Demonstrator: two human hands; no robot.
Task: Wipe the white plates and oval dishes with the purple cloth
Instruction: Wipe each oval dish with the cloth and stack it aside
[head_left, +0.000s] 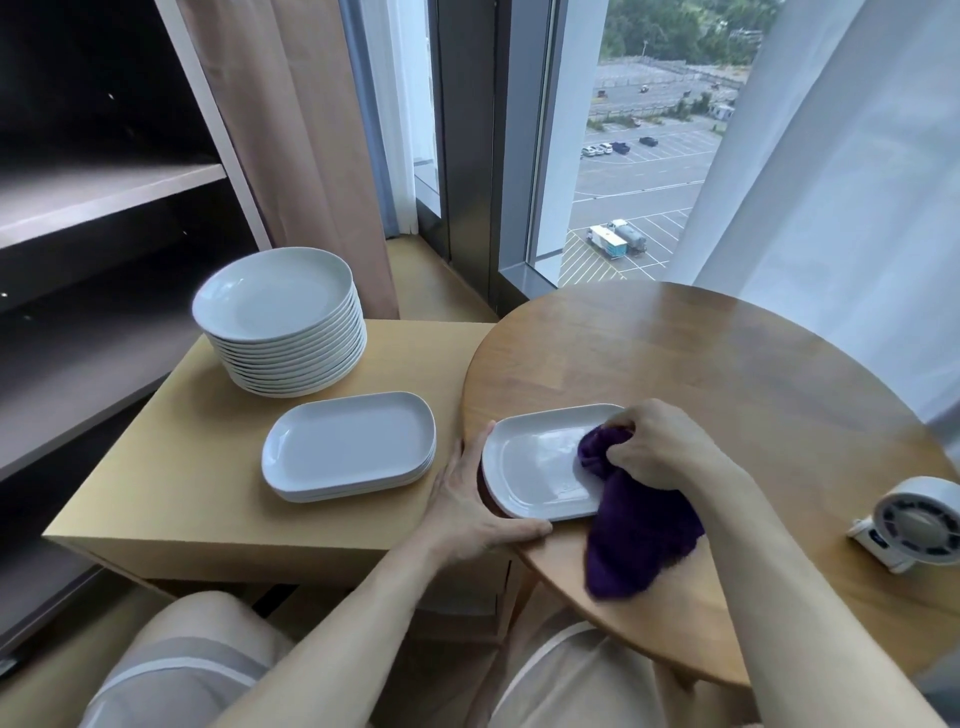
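A white oval dish (530, 462) lies at the near left edge of the round wooden table (727, 374). My left hand (470, 499) grips the dish's left rim, thumb along its near edge. My right hand (660, 444) holds the bunched purple cloth (634, 525) and presses it onto the dish's right part; the cloth's loose end hangs over the table edge. A short stack of oval dishes (350, 447) and a tall stack of round white plates (280, 322) stand on the low square table (171, 467) to the left.
A small white fan (911, 522) stands at the round table's right edge. Dark shelving (93, 208) rises on the left, and curtains and a window lie behind. My knees are below the tables.
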